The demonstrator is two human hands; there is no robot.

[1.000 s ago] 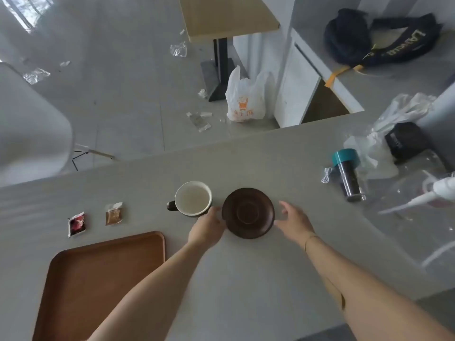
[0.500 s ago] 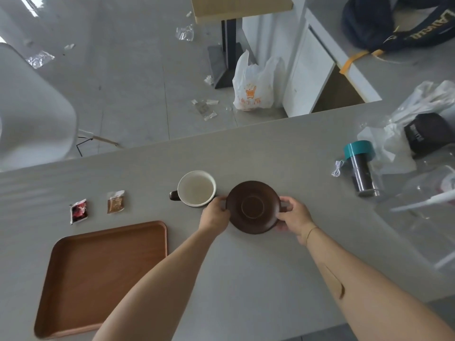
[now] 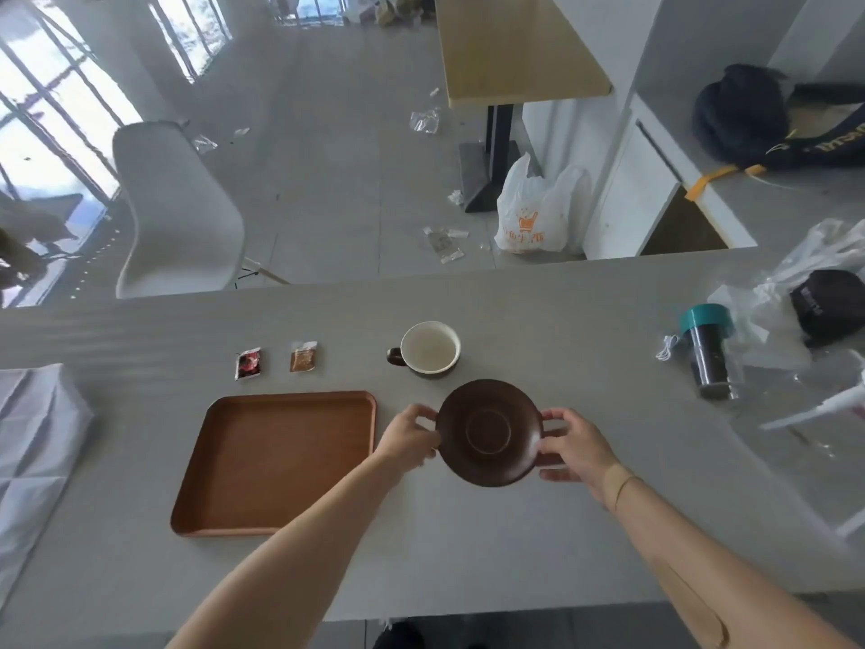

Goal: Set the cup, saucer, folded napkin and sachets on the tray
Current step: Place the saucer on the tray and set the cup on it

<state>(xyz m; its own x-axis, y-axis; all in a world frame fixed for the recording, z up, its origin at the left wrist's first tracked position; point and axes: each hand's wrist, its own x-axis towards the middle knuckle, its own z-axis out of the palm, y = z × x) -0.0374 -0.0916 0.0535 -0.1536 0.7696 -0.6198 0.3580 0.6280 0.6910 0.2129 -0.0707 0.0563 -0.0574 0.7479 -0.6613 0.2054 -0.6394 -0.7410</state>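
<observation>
From the head camera we see the dark brown saucer (image 3: 489, 432) gripped at its rim by both hands: our left hand (image 3: 408, 437) pinches the left edge, our right hand (image 3: 572, 446) clasps the right edge. It sits just right of the brown wooden tray (image 3: 276, 461), which holds nothing; whether it is raised off the grey counter (image 3: 515, 545) we cannot tell. The white-lined cup (image 3: 428, 349) stands just beyond the saucer, apart from it. A red sachet (image 3: 248, 363) and a brown sachet (image 3: 303, 356) lie beyond the tray. White folded cloth (image 3: 32, 442), perhaps the napkin, lies far left. A teal-capped bottle (image 3: 707, 351) stands at right.
</observation>
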